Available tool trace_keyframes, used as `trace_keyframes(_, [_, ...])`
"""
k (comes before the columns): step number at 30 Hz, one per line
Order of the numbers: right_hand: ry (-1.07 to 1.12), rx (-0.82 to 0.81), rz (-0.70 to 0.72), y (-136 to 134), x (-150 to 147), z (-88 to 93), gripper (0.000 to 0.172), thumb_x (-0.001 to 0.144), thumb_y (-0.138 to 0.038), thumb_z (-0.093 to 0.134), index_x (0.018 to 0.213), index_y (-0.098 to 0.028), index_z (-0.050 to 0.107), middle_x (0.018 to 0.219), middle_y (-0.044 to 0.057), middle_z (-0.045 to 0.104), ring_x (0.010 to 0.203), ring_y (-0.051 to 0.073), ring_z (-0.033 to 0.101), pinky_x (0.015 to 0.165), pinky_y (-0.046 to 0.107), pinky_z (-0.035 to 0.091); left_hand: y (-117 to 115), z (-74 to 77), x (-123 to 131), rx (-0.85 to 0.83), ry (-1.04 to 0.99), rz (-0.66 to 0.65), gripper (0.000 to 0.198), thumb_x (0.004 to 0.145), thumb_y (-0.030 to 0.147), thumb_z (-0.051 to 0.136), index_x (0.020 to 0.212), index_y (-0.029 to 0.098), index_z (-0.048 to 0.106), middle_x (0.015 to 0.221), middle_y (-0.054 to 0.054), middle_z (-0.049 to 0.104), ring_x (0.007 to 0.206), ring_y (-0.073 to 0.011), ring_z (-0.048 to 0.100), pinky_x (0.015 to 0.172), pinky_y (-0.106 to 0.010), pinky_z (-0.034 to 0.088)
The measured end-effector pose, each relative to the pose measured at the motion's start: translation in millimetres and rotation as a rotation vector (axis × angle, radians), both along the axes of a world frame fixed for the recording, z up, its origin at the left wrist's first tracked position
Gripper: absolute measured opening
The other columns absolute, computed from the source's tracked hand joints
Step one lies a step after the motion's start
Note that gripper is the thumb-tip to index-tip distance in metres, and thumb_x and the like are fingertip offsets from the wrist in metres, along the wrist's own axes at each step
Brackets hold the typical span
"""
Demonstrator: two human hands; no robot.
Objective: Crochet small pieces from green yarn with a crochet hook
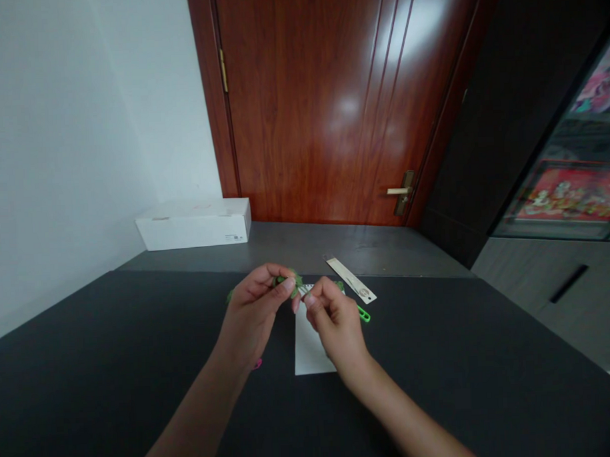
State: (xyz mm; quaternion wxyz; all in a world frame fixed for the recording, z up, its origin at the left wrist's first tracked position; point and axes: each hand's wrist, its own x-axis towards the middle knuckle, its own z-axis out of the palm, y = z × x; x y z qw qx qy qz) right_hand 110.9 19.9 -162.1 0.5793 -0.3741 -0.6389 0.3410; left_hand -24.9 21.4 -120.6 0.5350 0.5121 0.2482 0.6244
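Note:
My left hand [260, 303] is closed, with thumb and fingers pinching a small piece of green yarn work [297, 282]. Close beside it, my right hand [335, 314] pinches a thin greenish strand that leads to the green piece; its exact kind is too small to make out. Both hands are raised over a white sheet of paper [309, 351], whose right part is hidden by my right hand. A bright green plastic clip-like piece [364, 314] sticks out beyond my right hand. Past my left wrist, a bit of a pink plastic item [258, 364] shows.
A long pale packet [351, 278] lies slantwise behind my right hand on the black table [440, 370]. At the back left, a white box [197, 225] stands against the wall. Behind are a brown door [311, 108] and, to the right, a cabinet [551, 273].

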Motion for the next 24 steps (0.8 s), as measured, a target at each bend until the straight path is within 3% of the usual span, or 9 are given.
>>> trace_keyframes(8, [0.037, 0.07, -0.048, 0.0, -3.9, 0.6, 0.026, 0.095, -0.032, 0.051, 0.071, -0.023, 0.052, 0.059, -0.003, 0.059, 0.053, 0.012, 0.049, 0.052, 0.022, 0.035, 2.2, -7.2, 3.8, -0.02, 0.01, -0.077, 0.014, 0.075, 0.021, 0.081, 0.076, 0.014, 0.069, 0.068, -0.002, 0.062, 0.059, -0.0125, 0.053, 0.058, -0.027, 0.041])
trace_keyframes(13, [-0.014, 0.125, -0.052, -1.9, -2.8, 6.5, 0.026, 0.097, -0.031, 0.049, 0.072, -0.023, 0.05, 0.057, -0.004, 0.059, 0.048, 0.012, 0.049, 0.051, 0.022, 0.037, 5.1, -8.6, 2.0, -0.03, 0.067, -0.089, 0.015, 0.074, 0.023, 0.082, 0.075, 0.014, 0.071, 0.065, -0.001, 0.062, 0.057, -0.0123, 0.052, 0.054, -0.026, 0.04])
trace_keyframes(18, [-0.101, 0.128, -0.05, -3.1, 0.6, 7.9, 0.023, 0.098, -0.034, 0.051, 0.078, -0.023, 0.05, 0.057, -0.006, 0.051, 0.05, 0.011, 0.05, 0.051, 0.022, 0.036, 5.9, -6.2, -1.4, -0.054, 0.019, 0.098, 0.017, 0.069, 0.023, 0.087, 0.074, 0.014, 0.073, 0.076, -0.004, 0.071, 0.071, -0.0143, 0.061, 0.068, -0.026, 0.048])
trace_keyframes(21, [-0.073, 0.114, -0.046, -5.1, 0.9, 7.4, 0.018, 0.098, -0.036, 0.052, 0.087, -0.022, 0.052, 0.062, -0.005, 0.056, 0.053, 0.012, 0.055, 0.054, 0.023, 0.042, 6.5, -6.3, -2.2, -0.087, -0.021, 0.129, 0.019, 0.069, 0.026, 0.087, 0.073, 0.014, 0.073, 0.079, -0.005, 0.072, 0.074, -0.0148, 0.062, 0.069, -0.025, 0.049])
trace_keyframes(24, [-0.075, 0.201, -0.213, -8.6, 2.7, 7.5, 0.013, 0.097, -0.033, 0.055, 0.096, -0.02, 0.057, 0.076, 0.001, 0.065, 0.067, 0.015, 0.062, 0.064, 0.028, 0.047, 8.4, -7.0, -2.6, -0.099, -0.06, 0.119, 0.021, 0.069, 0.028, 0.087, 0.073, 0.014, 0.073, 0.078, -0.005, 0.071, 0.073, -0.0149, 0.062, 0.07, -0.026, 0.05])
